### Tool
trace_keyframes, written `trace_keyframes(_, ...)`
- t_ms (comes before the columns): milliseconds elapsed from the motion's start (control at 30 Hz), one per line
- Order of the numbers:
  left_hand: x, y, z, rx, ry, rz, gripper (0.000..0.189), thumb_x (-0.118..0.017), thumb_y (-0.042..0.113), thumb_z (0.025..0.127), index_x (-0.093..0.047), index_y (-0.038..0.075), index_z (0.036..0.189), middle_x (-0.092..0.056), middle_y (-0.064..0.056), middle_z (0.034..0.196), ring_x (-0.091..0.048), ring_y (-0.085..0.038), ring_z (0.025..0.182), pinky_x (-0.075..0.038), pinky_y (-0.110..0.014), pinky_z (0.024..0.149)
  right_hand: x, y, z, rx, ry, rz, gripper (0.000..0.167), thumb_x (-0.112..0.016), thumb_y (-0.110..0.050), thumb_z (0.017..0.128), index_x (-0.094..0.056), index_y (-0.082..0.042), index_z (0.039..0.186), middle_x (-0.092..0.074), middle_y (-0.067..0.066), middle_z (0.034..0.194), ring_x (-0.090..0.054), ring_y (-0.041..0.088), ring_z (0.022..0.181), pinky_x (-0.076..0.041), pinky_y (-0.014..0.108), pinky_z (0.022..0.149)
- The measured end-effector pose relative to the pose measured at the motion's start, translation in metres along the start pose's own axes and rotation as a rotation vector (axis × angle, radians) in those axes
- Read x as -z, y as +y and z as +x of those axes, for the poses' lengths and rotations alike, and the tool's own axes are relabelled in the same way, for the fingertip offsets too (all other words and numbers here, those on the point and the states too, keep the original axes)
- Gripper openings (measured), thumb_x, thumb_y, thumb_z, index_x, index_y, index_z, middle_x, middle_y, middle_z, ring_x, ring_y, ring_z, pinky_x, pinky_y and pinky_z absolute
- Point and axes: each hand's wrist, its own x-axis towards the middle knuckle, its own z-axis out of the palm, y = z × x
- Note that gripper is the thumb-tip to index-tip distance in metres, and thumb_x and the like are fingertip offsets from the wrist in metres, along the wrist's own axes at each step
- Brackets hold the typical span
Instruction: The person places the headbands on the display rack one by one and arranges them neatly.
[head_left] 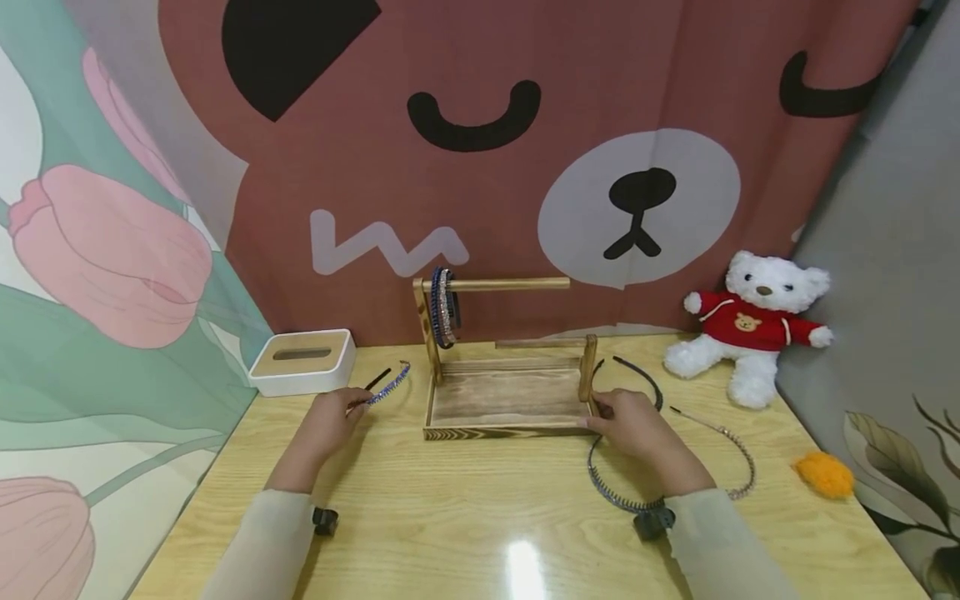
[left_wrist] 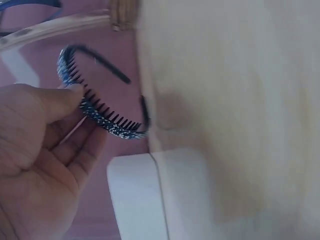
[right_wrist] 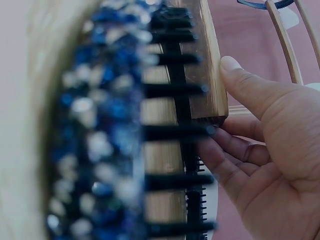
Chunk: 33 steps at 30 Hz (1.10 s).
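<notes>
Blue headband (head_left: 391, 387) is pinched in your left hand (head_left: 336, 417); your right hand (head_left: 628, 422) grips the rack (head_left: 510, 398) near the desk's (head_left: 450, 500) back edge.

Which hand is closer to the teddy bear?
Right. The right hand holds the right end of the wooden stand, with the teddy bear farther back, to its right. The left hand holds a sparkly headband beyond the stand's other end.
</notes>
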Motion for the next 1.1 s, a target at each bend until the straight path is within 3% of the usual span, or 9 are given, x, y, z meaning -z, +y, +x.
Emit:
trace_keyframes(67, 0.006, 0.006, 0.0, 0.048, 0.039, -0.093, 0.022, -0.067, 0.009, 0.109, -0.078, -0.001, 0.125, -0.081, -0.019, 0.114, -0.078, -0.033, 0.101, -0.065, -0.048, 0.083, 0.001, 0.0, 0.0, 0.001, 0.004, -0.002, 0.057, -0.078, -0.034, 0.103, -0.067, 0.002, 0.146, -0.078, 0.02, 0.122, -0.073, 0.039, 0.117, -0.062, 0.057, 0.098)
trace_keyframes(167, 0.015, 0.016, 0.001, 0.13, 0.088, -0.288, 0.027, -0.065, 0.014, 0.111, -0.076, -0.003, 0.13, -0.082, -0.018, 0.113, -0.076, -0.018, 0.095, -0.063, -0.031, 0.079, 0.002, 0.0, 0.0, 0.003, 0.006, 0.002, 0.057, -0.078, -0.033, 0.103, -0.067, 0.002, 0.147, -0.078, 0.021, 0.121, -0.073, 0.039, 0.117, -0.062, 0.057, 0.098)
trace_keyframes(267, 0.02, 0.025, 0.003, 0.226, 0.11, -0.598, 0.036, -0.061, 0.016, 0.114, -0.068, -0.008, 0.14, -0.083, -0.008, 0.113, -0.072, -0.002, 0.097, -0.06, -0.018, 0.083, 0.002, -0.001, -0.001, 0.005, 0.004, 0.006, 0.056, -0.078, -0.033, 0.103, -0.067, 0.001, 0.147, -0.078, 0.021, 0.121, -0.073, 0.039, 0.117, -0.062, 0.057, 0.097)
trace_keyframes(367, 0.021, 0.032, 0.003, 0.313, 0.134, -0.978, 0.042, -0.056, 0.015, 0.116, -0.058, -0.011, 0.149, -0.081, 0.005, 0.111, -0.07, 0.002, 0.099, -0.059, -0.014, 0.087, 0.003, -0.002, -0.001, 0.002, -0.001, 0.004, 0.057, -0.078, -0.033, 0.103, -0.067, 0.001, 0.148, -0.077, 0.021, 0.122, -0.073, 0.038, 0.116, -0.062, 0.056, 0.097)
trace_keyframes(467, 0.021, 0.037, 0.001, 0.323, 0.144, -1.27, 0.033, -0.052, 0.009, 0.116, -0.065, -0.003, 0.144, -0.079, 0.008, 0.109, -0.07, -0.001, 0.1, -0.058, -0.015, 0.088, 0.002, -0.002, -0.001, -0.001, -0.007, -0.001, 0.057, -0.078, -0.034, 0.104, -0.066, 0.001, 0.148, -0.077, 0.02, 0.122, -0.073, 0.037, 0.116, -0.062, 0.056, 0.096)
trace_keyframes(533, 0.023, 0.042, -0.001, 0.293, 0.152, -1.382, 0.029, -0.052, 0.004, 0.115, -0.074, 0.005, 0.134, -0.08, 0.006, 0.11, -0.071, -0.003, 0.1, -0.059, -0.015, 0.089, 0.002, -0.003, 0.0, -0.003, -0.009, -0.004, 0.057, -0.077, -0.035, 0.104, -0.067, 0.0, 0.148, -0.077, 0.019, 0.122, -0.073, 0.036, 0.116, -0.061, 0.055, 0.095)
trace_keyframes(667, 0.031, 0.054, -0.002, 0.211, 0.193, -1.495, 0.035, -0.053, -0.004, 0.112, -0.082, 0.015, 0.119, -0.082, 0.001, 0.112, -0.074, -0.006, 0.102, -0.06, -0.017, 0.093, 0.002, -0.003, 0.001, 0.007, -0.009, -0.006, 0.056, -0.077, -0.036, 0.104, -0.068, -0.001, 0.147, -0.078, 0.017, 0.119, -0.073, 0.035, 0.115, -0.061, 0.055, 0.095)
trace_keyframes(900, 0.064, 0.094, 0.013, 0.182, 0.453, -1.559, 0.028, -0.061, -0.005, 0.108, -0.084, 0.01, 0.112, -0.08, 0.0, 0.106, -0.075, -0.009, 0.097, -0.061, -0.018, 0.089, 0.002, -0.001, 0.002, 0.01, -0.006, -0.008, 0.057, -0.077, -0.036, 0.104, -0.067, 0.0, 0.148, -0.078, 0.02, 0.122, -0.073, 0.038, 0.117, -0.062, 0.056, 0.097)
trace_keyframes(1100, 0.096, 0.134, 0.036, 0.045, 0.606, -1.602, 0.02, -0.068, -0.004, 0.104, -0.082, 0.001, 0.117, -0.077, -0.008, 0.114, -0.074, -0.015, 0.101, -0.064, -0.022, 0.09, 0.001, 0.0, 0.002, 0.018, 0.003, -0.005, 0.055, -0.078, -0.035, 0.103, -0.069, 0.0, 0.146, -0.079, 0.019, 0.12, -0.074, 0.038, 0.115, -0.061, 0.057, 0.097)
